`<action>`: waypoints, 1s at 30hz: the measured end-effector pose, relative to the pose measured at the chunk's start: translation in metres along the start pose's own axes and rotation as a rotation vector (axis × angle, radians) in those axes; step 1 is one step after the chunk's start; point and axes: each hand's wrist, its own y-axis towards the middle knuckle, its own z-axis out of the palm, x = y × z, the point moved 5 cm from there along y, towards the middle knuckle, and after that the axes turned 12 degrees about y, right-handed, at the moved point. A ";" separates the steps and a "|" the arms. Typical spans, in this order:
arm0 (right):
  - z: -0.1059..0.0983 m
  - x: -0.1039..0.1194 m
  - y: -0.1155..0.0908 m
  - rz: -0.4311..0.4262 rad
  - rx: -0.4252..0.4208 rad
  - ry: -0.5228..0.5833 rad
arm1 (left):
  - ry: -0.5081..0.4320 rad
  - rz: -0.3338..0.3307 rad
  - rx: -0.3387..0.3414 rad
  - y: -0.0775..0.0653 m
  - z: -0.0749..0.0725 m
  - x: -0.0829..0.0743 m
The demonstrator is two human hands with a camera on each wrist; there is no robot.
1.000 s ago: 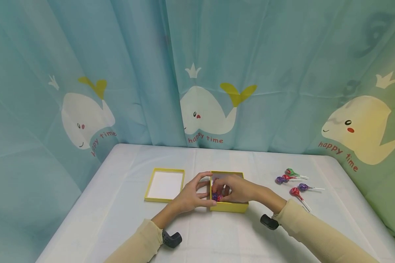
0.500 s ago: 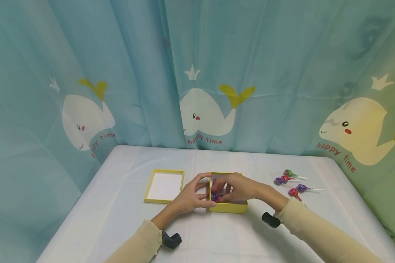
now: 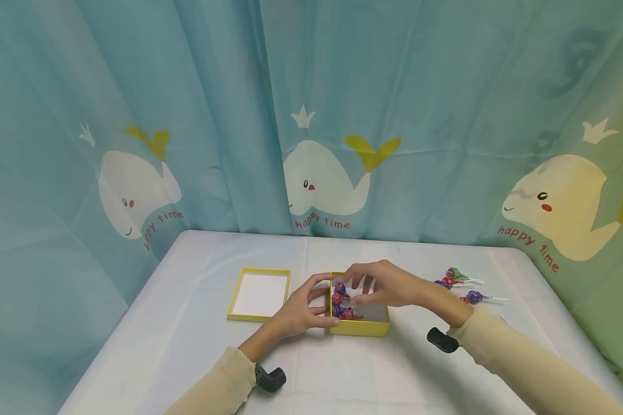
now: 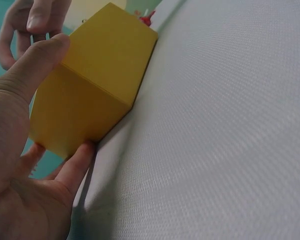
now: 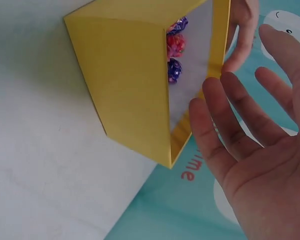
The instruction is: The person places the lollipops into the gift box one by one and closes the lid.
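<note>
A yellow box (image 3: 360, 328) with no cover on it sits mid-table. My left hand (image 3: 302, 314) holds its left side, thumb by the front corner and fingers spread toward the back corner. Inside, along the left wall, lie several wrapped lollipops (image 3: 340, 299), purple and red. Over the box is my right hand (image 3: 389, 283), fingers loosely bent and nothing in them. In the right wrist view its spread fingers (image 5: 230, 117) are just outside the box's opening, where lollipop heads (image 5: 175, 46) show. The left wrist view shows the left thumb (image 4: 42, 57) against the box wall (image 4: 85, 100).
Left of the box lies a shallow yellow-rimmed lid (image 3: 249, 317) with a white inside. Several loose lollipops lie at the right, among them a green one (image 3: 453, 273) and a purple one (image 3: 475, 297). A blue whale-print curtain (image 3: 228, 115) hangs behind the white table (image 3: 187, 357).
My right hand has risen out of the box and moved slightly right, uncovering the lollipops inside. The left hand keeps its hold on the box.
</note>
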 end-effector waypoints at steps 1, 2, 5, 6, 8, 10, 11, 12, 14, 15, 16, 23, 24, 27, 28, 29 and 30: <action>-0.002 0.001 -0.001 0.009 -0.007 -0.001 | 0.000 -0.002 0.001 0.000 0.000 0.000; -0.003 0.002 -0.002 0.013 -0.014 -0.004 | 0.000 -0.003 0.002 0.000 0.000 0.000; -0.008 0.003 -0.005 0.033 -0.032 -0.012 | -0.001 -0.005 0.000 0.001 0.000 0.000; -0.010 0.004 -0.007 0.039 -0.037 -0.014 | -0.001 -0.003 0.000 0.001 0.000 0.000; -0.014 0.004 -0.009 0.042 -0.046 -0.020 | 0.006 -0.003 -0.003 0.001 0.000 0.000; -0.017 0.004 -0.012 0.041 -0.054 -0.026 | 0.013 -0.001 -0.006 0.001 0.000 0.000; -0.019 0.003 -0.014 0.037 -0.059 -0.031 | 0.015 -0.001 -0.007 0.001 0.000 0.000; -0.020 0.003 -0.015 0.034 -0.066 -0.036 | 0.017 -0.002 -0.009 0.001 0.000 0.000; -0.024 0.002 -0.018 0.027 -0.079 -0.047 | 0.017 -0.004 -0.012 0.001 0.000 0.001; -0.025 0.002 -0.020 0.023 -0.087 -0.053 | 0.014 -0.007 -0.012 0.001 0.000 0.001; -0.027 0.000 -0.022 0.017 -0.095 -0.059 | 0.013 -0.009 -0.012 0.001 0.000 0.001; -0.042 -0.013 -0.043 0.027 -0.182 -0.119 | 0.009 -0.019 -0.012 0.000 0.000 -0.001; -0.044 -0.016 -0.047 0.032 -0.195 -0.127 | 0.010 -0.019 -0.012 0.000 0.000 -0.001; -0.050 -0.023 -0.059 0.045 -0.234 -0.143 | 0.015 -0.015 -0.013 0.000 -0.001 -0.001; -0.052 -0.025 -0.063 0.050 -0.247 -0.149 | 0.015 -0.014 -0.013 0.000 -0.001 0.000; -0.053 -0.027 -0.067 0.054 -0.261 -0.153 | 0.014 -0.014 -0.012 0.000 -0.001 0.000; -0.055 -0.029 -0.071 0.058 -0.273 -0.156 | 0.014 -0.014 -0.011 0.000 -0.001 0.000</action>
